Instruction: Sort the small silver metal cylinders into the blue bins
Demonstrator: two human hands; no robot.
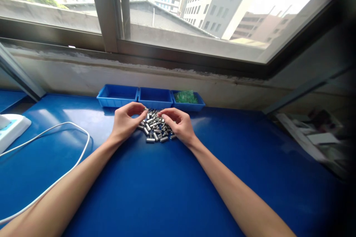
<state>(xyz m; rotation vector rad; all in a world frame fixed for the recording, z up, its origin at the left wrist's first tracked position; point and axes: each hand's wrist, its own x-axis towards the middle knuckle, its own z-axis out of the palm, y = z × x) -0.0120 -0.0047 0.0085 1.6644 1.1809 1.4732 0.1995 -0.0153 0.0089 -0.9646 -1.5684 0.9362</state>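
A pile of several small grey metal pieces lies on the blue table, just in front of three blue trays. My left hand rests at the pile's left side, thumb and forefinger pinched on one small metal piece at its top. My right hand sits at the pile's right side, fingers curled and pinched over the pieces; what it holds is too small to make out.
Three shallow blue trays stand in a row by the wall: left, middle, and right holding green parts. A white cable and a white device lie at left. Papers lie at right.
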